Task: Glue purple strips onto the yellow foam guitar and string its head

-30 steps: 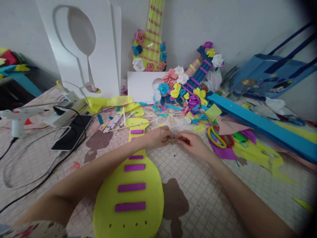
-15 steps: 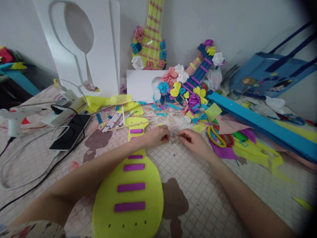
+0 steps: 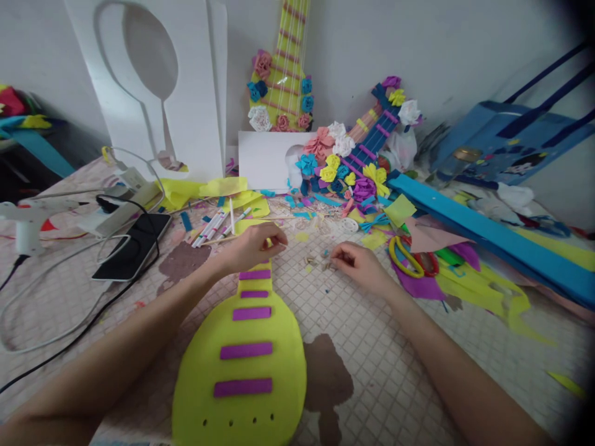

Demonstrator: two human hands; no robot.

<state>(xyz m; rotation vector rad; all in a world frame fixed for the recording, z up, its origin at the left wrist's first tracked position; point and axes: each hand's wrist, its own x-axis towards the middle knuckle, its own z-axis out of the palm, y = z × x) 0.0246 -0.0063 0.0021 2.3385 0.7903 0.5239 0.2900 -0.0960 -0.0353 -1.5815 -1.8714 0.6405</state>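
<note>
A yellow paper guitar lies flat before me, with purple strips across its body and neck and several small holes near the bottom. My left hand is over the upper neck, closed in a pinch; what its fingertips hold, if anything, is too small to make out. To the right, my right hand rests low over the table, its fingers curled together beside small tan pieces. Whether one of these pieces is between its fingers I cannot tell. The top of the neck is partly hidden by my left hand.
White markers lie left of the neck. A phone, cables and a glue gun are at the left. Scissors and paper scraps lie right. Flower-decorated guitars and a blue bag stand behind.
My left hand has moved left, away from my right hand, to above the guitar's neck. The small tan pieces between the hands are now uncovered. My right hand has barely shifted.
</note>
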